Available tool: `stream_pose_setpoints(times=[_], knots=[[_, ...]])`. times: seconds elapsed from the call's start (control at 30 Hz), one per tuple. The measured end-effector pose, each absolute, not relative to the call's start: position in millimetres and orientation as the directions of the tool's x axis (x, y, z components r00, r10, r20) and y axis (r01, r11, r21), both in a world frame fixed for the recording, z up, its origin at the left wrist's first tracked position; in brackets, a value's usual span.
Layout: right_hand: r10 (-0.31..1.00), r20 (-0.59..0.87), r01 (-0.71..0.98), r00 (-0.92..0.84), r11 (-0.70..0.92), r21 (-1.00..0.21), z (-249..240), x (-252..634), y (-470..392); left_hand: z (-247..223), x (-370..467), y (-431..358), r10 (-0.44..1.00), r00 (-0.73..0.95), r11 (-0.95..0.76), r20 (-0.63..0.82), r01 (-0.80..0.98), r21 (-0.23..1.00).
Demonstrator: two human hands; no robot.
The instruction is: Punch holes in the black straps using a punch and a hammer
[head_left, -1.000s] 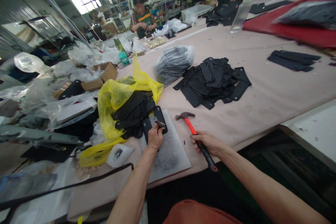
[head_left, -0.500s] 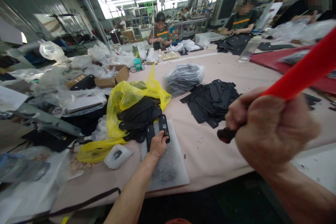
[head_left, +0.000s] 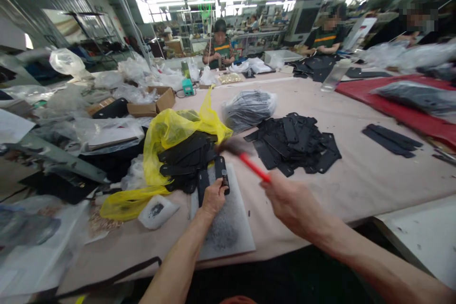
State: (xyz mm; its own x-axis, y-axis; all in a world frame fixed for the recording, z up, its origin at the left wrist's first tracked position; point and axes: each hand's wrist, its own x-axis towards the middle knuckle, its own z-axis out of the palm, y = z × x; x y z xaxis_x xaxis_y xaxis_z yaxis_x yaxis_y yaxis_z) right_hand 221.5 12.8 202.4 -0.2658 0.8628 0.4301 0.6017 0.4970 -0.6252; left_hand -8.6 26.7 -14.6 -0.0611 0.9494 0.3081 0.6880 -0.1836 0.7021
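Observation:
My right hand [head_left: 287, 197] is wrapped round the red handle of a hammer [head_left: 254, 167]; its dark head, blurred by motion, hangs above my left hand. With pinched fingers my left hand [head_left: 214, 197] holds a small metal punch [head_left: 224, 178] upright on a black strip [head_left: 220, 166]. That strip lies on a white board [head_left: 242, 218] with dark marks. Left of it, more black strips [head_left: 187, 154] spill from a yellow plastic bag [head_left: 153, 152]. A loose pile of black pieces [head_left: 292, 140] lies to the right of the board.
Behind the piles sits a clear bag of dark pieces [head_left: 249, 107]. Two black strips [head_left: 390, 140] lie at the right, near a red sheet [head_left: 356, 92]. A cardboard box [head_left: 166, 100] and plastic bags crowd the left. Other people work across the table.
My right hand has swung the hammer down and to the left, from close to the camera to above the board. My left hand has stayed in place with the punch.

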Motion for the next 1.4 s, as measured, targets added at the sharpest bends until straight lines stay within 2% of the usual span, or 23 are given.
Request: stream_pose_setpoints(times=[0.07, 0.13, 0.17, 0.23, 0.3, 0.37, 0.4, 0.47, 0.6, 0.67, 0.83, 0.97, 1.03, 1.1, 1.2, 1.3, 1.4], knots=[[0.873, 0.243, 0.679, -0.423, 0.483, -0.553, 179, 228, 13, -16, -9, 27, 0.951, -0.06, -0.18, 0.304, 0.692, 0.699], [0.89, 0.071, 0.761, -0.45, 0.424, -0.491, 160, 238, 16, -16, -9, 27, 0.949, -0.068, -0.178, 0.307, 0.688, 0.704], [0.905, 0.016, 0.785, -0.425, 0.377, -0.492, 152, 243, 19, -16, -9, 27, 0.948, -0.073, -0.178, 0.309, 0.683, 0.708], [0.936, -0.065, 0.781, -0.346, 0.249, -0.574, 130, 254, 24, -14, -9, 27, 0.948, -0.075, -0.181, 0.31, 0.674, 0.716], [0.937, -0.222, 0.763, -0.269, 0.067, -0.643, 100, 264, 27, -12, -9, 26, 0.949, -0.076, -0.179, 0.307, 0.669, 0.721], [0.929, -0.32, 0.793, -0.188, -0.048, -0.607, 68, 270, 28, -10, -9, 26, 0.95, -0.081, -0.175, 0.303, 0.666, 0.725], [0.936, -0.316, 0.817, -0.157, -0.057, -0.573, 54, 270, 28, -10, -9, 26, 0.95, -0.082, -0.173, 0.3, 0.663, 0.729], [0.967, -0.203, 0.866, -0.154, 0.033, -0.499, 34, 265, 26, -10, -10, 26, 0.951, -0.085, -0.17, 0.296, 0.655, 0.736], [0.939, 0.091, 0.843, -0.333, 0.339, -0.416, 32, 220, 28, -11, -10, 27, 0.953, -0.088, -0.166, 0.291, 0.65, 0.742], [0.896, 0.16, 0.791, -0.414, 0.441, -0.424, 35, 190, 32, -10, -10, 27, 0.954, -0.085, -0.166, 0.288, 0.649, 0.743], [0.903, 0.15, 0.759, -0.404, 0.422, -0.496, 18, 146, 36, -7, -9, 29, 0.961, -0.137, -0.123, 0.24, 0.567, 0.814], [0.918, 0.129, 0.775, -0.375, 0.387, -0.499, 6, 146, 33, -6, -17, 36, 0.935, -0.342, 0.015, 0.091, 0.295, 0.955], [0.918, 0.123, 0.775, -0.377, 0.386, -0.501, 6, 148, 33, -5, -25, 36, 0.908, -0.418, 0.048, 0.032, 0.181, 0.982], [0.914, 0.126, 0.763, -0.386, 0.393, -0.514, 6, 149, 34, -4, -31, 32, 0.906, -0.422, 0.057, 0.034, 0.203, 0.978], [0.914, 0.108, 0.736, -0.391, 0.381, -0.56, 7, 150, 44, -4, -37, 22, 0.928, -0.361, 0.048, 0.092, 0.363, 0.931], [0.951, 0.028, 0.764, -0.307, 0.264, -0.588, 11, 149, 68, -3, -36, 16, 0.933, -0.339, 0.038, 0.122, 0.429, 0.903], [0.969, -0.033, 0.811, -0.245, 0.187, -0.555, 19, 142, 97, 0, -34, 15, 0.934, -0.336, 0.048, 0.119, 0.447, 0.893]])
